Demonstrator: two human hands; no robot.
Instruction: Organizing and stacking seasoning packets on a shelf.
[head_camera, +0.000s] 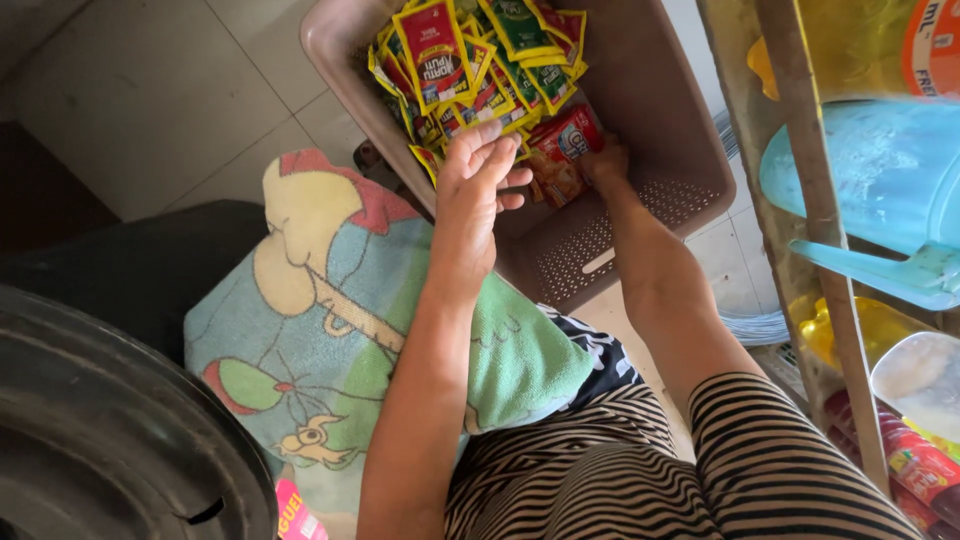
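Note:
A brownish plastic basket (690, 150) stands on the floor in front of me and holds several small sachets (470, 60) in red, yellow and green. My left hand (478, 180) hovers at the basket's near edge, fingers apart, touching the lower sachets and holding nothing. My right hand (603, 160) reaches inside the basket, its fingers closed on a red and orange sachet (560, 155). Both forearms stretch forward from my striped clothing.
A towel with cartoon prints (330, 320) lies on my lap to the left. A dark round object (100, 430) fills the lower left. On the right stands a wooden shelf post (810, 200) with a light blue plastic jug (880, 170) and packets behind it. The floor is pale tile (150, 90).

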